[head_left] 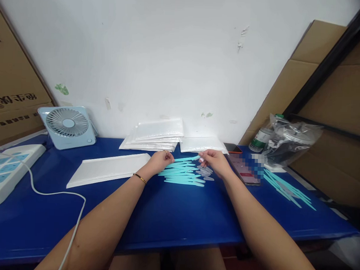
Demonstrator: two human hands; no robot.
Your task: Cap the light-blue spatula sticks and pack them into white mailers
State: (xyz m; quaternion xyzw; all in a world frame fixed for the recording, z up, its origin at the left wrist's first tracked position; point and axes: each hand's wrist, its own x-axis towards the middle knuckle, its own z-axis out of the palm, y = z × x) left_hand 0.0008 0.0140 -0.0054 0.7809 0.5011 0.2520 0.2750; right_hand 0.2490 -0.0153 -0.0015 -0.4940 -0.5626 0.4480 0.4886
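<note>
A slim teal plastic stick (pixel 185 159) is stretched between my two hands. My left hand (pixel 161 162) pinches its left end, and the fingers of my right hand (pixel 213 161) are closed on its right end. Just below it, several similar teal sticks (pixel 181 176) lie side by side on the blue table (pixel 177 217). Small clear plastic pieces (pixel 207 173) are scattered by their right ends, under my right hand. To the left of my left hand lies a flat white padded envelope (pixel 108 170).
White padded envelopes (pixel 158 133) are stacked against the wall, with another envelope (pixel 201 145) beside them. A fan (pixel 68 125) and a power strip (pixel 15 172) with a white cable stand left. Right are a phone (pixel 245 170), more teal sticks (pixel 290 189), a bottle (pixel 261 138) and a plastic-wrapped item (pixel 292 143).
</note>
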